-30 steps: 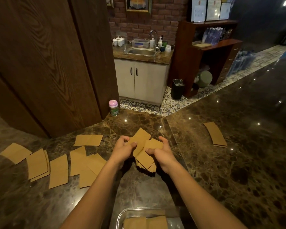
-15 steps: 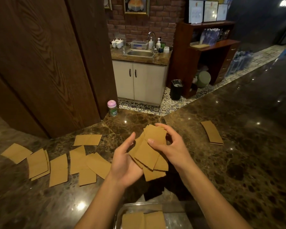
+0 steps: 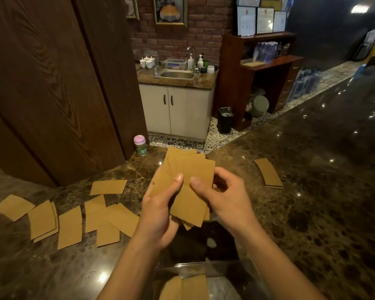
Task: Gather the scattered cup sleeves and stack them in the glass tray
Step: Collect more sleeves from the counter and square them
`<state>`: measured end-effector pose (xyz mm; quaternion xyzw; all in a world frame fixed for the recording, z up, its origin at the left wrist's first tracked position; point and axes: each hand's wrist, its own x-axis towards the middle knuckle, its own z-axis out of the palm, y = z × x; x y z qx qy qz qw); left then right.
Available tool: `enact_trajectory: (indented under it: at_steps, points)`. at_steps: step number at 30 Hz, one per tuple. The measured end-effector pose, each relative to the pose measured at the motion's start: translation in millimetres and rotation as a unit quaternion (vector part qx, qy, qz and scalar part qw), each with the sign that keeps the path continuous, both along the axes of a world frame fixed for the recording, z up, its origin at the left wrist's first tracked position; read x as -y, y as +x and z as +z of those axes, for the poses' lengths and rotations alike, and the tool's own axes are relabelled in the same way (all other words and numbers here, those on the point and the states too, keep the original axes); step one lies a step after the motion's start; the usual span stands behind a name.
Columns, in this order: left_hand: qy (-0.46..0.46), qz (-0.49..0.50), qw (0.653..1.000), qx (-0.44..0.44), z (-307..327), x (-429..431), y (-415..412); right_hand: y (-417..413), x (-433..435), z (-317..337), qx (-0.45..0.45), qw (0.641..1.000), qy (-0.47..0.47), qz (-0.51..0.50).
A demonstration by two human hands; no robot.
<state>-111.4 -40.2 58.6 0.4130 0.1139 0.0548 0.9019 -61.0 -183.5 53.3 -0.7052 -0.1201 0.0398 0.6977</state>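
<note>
Where the dark marble surface (image 3: 312,202) bends round a corner, it is backed on the left by tall wood panels (image 3: 52,83). Beyond the surface a white cabinet (image 3: 175,109) with a sink (image 3: 178,74) is seen against a brick wall. At the near edge a glass tray (image 3: 225,278) is set, and sleeves (image 3: 186,287) are already laid flat in it. A loose spread of sleeves (image 3: 74,217) is scattered on the surface to the left, several overlapping one another. A small pile (image 3: 268,173) is left well apart on the right. Above the surface, between those two groups and just beyond the tray, a fanned bunch (image 3: 188,185) is held upright in both hands. The left hand (image 3: 160,215) is closed on the bunch from the left, its thumb pressed on the front sleeve. The right hand (image 3: 225,200) is closed on it from the right, thumb on the front and fingers curled behind. A small jar (image 3: 140,145) with a pink lid is stood at the far corner of the surface, beside the panels.
</note>
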Motion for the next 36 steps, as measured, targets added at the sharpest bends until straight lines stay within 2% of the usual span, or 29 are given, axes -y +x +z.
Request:
enact_trajectory:
  at_steps: [4,8,11,18,22,29,31,36]
  points:
    - [0.024,-0.004,0.999,0.023,3,-2,-6,-2,1,9,0.022,0.998,0.047,-0.023]
    - [0.025,0.044,0.999,0.014,5,-4,-8,1,8,19,-0.011,0.991,0.107,-0.073]
    - [0.029,0.051,0.998,0.010,9,-3,-8,-5,7,22,-0.042,0.987,0.139,-0.067]
    - [0.030,0.030,0.999,0.022,12,9,-7,-18,-3,20,-0.025,0.994,0.101,-0.021]
    - [-0.026,-0.007,1.000,0.011,9,4,-12,-15,-2,18,-0.036,0.995,0.093,-0.017]
    - [-0.008,0.047,0.999,-0.016,11,-1,-8,-7,4,20,-0.049,0.979,0.184,-0.075]
    - [0.008,0.053,0.999,-0.010,13,-2,-8,-9,6,20,-0.056,0.978,0.194,-0.056]
    - [0.034,0.009,0.999,0.014,13,2,-6,-16,3,19,-0.080,0.987,0.135,0.027]
